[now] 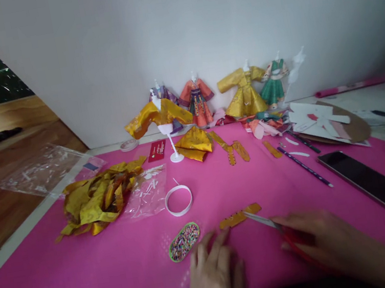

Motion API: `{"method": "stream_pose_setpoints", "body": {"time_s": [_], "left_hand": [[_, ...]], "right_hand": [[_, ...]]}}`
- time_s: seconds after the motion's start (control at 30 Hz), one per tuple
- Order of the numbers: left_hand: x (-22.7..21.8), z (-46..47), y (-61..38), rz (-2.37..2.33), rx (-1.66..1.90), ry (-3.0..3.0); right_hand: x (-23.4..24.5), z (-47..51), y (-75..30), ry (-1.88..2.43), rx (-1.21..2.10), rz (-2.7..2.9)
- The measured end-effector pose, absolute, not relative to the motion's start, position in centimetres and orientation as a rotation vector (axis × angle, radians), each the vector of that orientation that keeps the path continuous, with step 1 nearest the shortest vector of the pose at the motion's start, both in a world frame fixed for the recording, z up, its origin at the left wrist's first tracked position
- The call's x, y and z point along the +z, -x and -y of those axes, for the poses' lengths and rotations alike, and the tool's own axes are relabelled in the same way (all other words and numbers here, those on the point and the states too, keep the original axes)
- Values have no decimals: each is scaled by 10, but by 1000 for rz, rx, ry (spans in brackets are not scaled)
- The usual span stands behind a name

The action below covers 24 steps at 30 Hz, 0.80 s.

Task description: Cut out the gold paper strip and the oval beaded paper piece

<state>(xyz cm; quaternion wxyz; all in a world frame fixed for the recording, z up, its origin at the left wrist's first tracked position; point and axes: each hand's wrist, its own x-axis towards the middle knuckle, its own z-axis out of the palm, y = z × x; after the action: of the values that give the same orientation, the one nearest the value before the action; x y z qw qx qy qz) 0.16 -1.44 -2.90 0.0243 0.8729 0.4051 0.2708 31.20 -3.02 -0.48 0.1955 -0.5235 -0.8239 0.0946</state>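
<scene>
A short gold fabric strip (235, 218) with small dark marks along it lies on the pink mat. My left hand (212, 269) rests on the mat below it, fingers stretched forward, one fingertip at or just short of the strip's left end. Red-handled scissors (261, 219) are in my right hand (320, 235); their silver tip touches or hovers over the strip's upper edge, I cannot tell which. The blades look nearly together. Beside my left fingertips sits an oval green-rimmed case (185, 241) filled with multicoloured specks. A white tape ring (181, 212) lies beyond it.
Gold fabric scraps (101, 197) and plastic bags (145, 192) are at left. A small white stand (171, 140) wears a gold top; several dressed doll forms (196, 93) line the wall. A phone (370, 179), pencil (306, 167) and white paper cut-outs (317, 122) lie at right.
</scene>
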Motion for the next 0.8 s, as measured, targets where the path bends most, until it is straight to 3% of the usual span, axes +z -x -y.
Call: {"method": "stream_pose_setpoints", "body": {"time_s": [0.23, 0.8], "left_hand": [[-30, 13, 1, -1262, 927, -2659], [-20, 12, -4, -1281, 1290, -2317]], "right_hand": [[-19, 27, -315, 1439, 451, 2109], [-64, 24, -311, 1336, 444, 1790]]}}
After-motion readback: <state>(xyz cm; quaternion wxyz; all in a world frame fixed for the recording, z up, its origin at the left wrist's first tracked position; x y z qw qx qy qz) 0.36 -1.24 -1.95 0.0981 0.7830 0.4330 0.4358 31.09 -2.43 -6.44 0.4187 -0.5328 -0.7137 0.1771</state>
